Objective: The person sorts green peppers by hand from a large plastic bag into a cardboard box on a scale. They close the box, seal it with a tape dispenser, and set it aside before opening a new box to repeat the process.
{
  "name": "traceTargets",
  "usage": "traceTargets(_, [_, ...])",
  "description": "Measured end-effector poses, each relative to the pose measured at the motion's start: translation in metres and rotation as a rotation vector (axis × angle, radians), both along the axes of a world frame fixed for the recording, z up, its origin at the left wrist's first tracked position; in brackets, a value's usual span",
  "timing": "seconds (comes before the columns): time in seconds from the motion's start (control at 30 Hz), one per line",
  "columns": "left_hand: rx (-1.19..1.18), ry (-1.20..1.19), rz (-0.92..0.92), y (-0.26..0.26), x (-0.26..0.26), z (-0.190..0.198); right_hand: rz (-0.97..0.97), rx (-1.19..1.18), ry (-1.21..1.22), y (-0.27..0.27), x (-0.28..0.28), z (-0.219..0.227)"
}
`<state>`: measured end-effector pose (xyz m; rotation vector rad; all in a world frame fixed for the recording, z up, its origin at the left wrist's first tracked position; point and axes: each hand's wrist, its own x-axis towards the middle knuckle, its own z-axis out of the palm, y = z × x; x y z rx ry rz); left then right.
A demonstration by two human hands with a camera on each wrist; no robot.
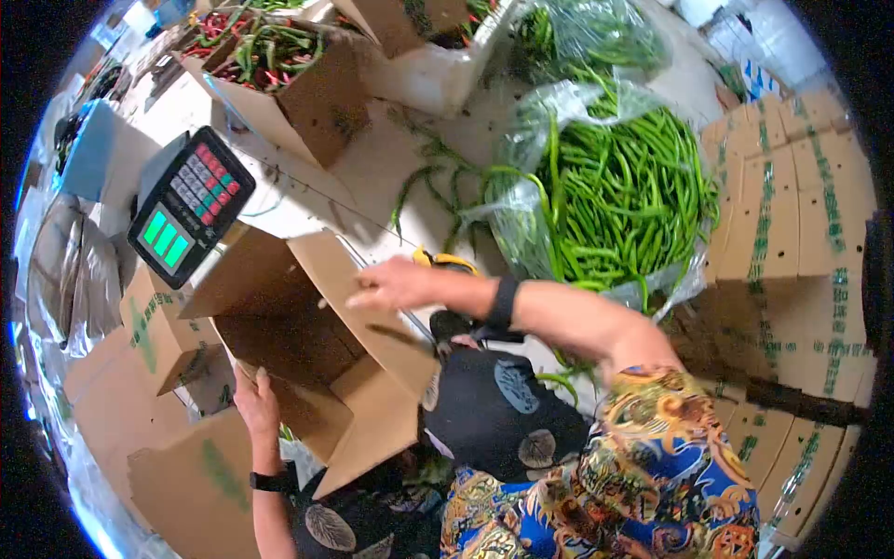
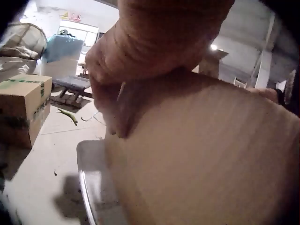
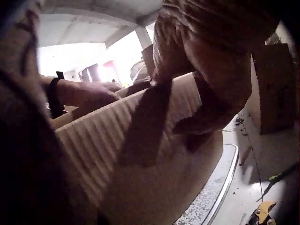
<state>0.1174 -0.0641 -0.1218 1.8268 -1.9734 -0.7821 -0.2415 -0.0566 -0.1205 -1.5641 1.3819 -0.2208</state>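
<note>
At far left of the head view, a scale [image 1: 189,206] with a green display and keypad sits beside an open cardboard box [image 1: 307,345] resting on a steel platform [image 2: 96,187]. My left hand [image 1: 257,402] lies against the box's near flap, fingers [image 2: 110,101] laid fairly straight on the cardboard, pressing rather than gripping. My right hand [image 1: 396,285] sits on the far flap's top edge, fingers [image 3: 187,126] curled over the edge and holding it. Right of the box, yellow-handled cutters [image 1: 445,263] lie on the floor. Farther right, a plastic bag of green beans [image 1: 622,200], then stacked flat cartons [image 1: 792,214].
</note>
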Motion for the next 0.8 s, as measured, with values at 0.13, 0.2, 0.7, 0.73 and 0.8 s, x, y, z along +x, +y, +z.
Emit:
traceTargets(0.13, [0.311,0.277,-0.004,0.01,0.005,0.053,-0.173,-0.089,-0.415,0.112,-0.117,0.027])
traceTargets(0.2, [0.351,0.245,0.058,0.019,0.002,0.1,-0.186,0.199,-0.261,0.18,-0.156,0.052])
traceTargets(0.7, [0.44,0.25,-0.125,0.149,-0.138,0.214,-0.469,0.187,0.582,0.421,-0.09,-0.137])
traceTargets(0.73, [0.436,0.247,-0.131,0.155,-0.141,0.207,-0.475,0.184,0.58,0.42,-0.084,-0.15])
traceTargets(0.8, [0.484,0.275,-0.107,0.165,-0.146,0.196,-0.595,-0.206,0.835,0.416,-0.073,-0.178])
